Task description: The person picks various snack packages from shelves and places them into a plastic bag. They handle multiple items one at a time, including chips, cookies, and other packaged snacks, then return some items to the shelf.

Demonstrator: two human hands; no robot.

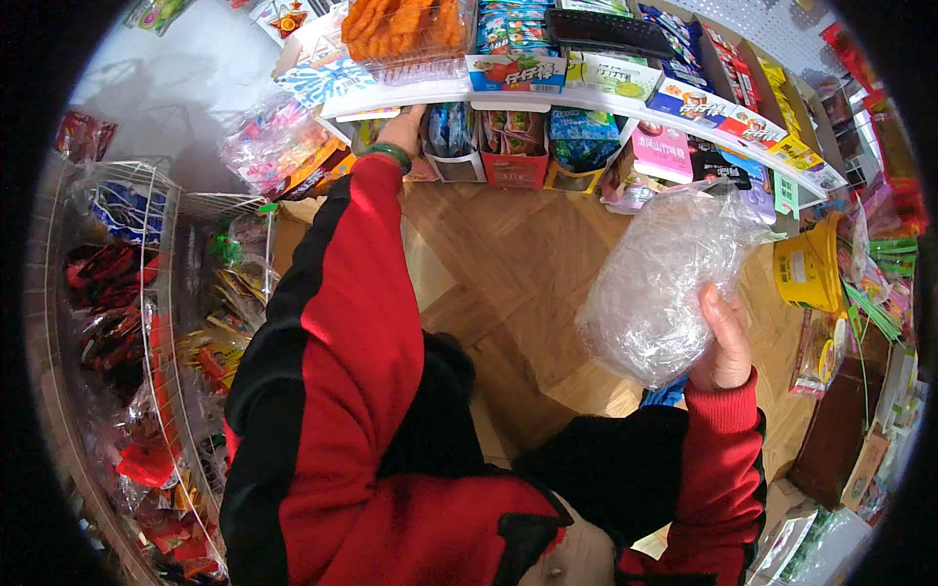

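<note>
With a green bangle at its wrist, my left hand (402, 130) reaches up to the lower tier of a white display shelf (420, 97). Its fingers disappear beneath the upper tier's edge, so what they touch is hidden. Just right of it stand a box of blue packets (450, 130) and a red box of snack packets (512, 156). Closed around the side of a bulky, crumpled clear plastic bag (653, 288), my right hand (723, 340) holds it over the wooden floor. The bag's contents cannot be made out.
Orange snack sticks (405, 29) in a clear tray and a black device (608, 34) lie on the upper tier. A wire rack (161, 293) of packets stands at the left. To the right are a yellow tub (809, 266) and a brown box (835, 439).
</note>
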